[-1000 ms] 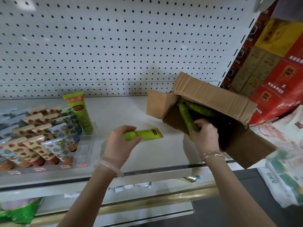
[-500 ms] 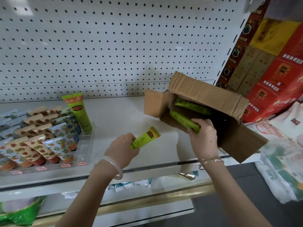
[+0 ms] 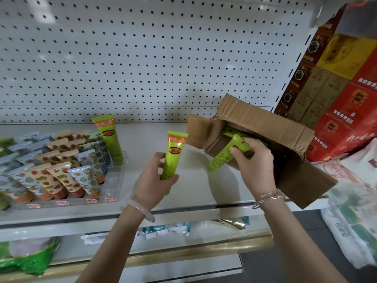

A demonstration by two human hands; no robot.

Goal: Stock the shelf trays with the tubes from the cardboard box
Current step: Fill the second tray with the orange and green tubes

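1. The left hand [image 3: 152, 183] is closed around the lower end of a green tube [image 3: 175, 154]. It holds the tube upright above the white shelf [image 3: 195, 186], crimped end up and orange label facing the viewer.
2. The right hand [image 3: 255, 162] grips a second green tube [image 3: 223, 156]. This tube is tilted, cap end pointing down and to the left, at the mouth of the cardboard box [image 3: 265, 127].
3. The box lies on the right of the shelf with its flaps open toward the person. More green tubes [image 3: 229, 131] show inside it.
4. A clear tray [image 3: 119, 176] sits on the left of the shelf. One standing green tube [image 3: 109, 137] is at its far right corner, and rows of patterned tubes [image 3: 61, 170] fill the lanes to its left.
5. A white pegboard [image 3: 142, 58] backs the shelf. Red and yellow cartons [image 3: 346, 88] are stacked at the far right.
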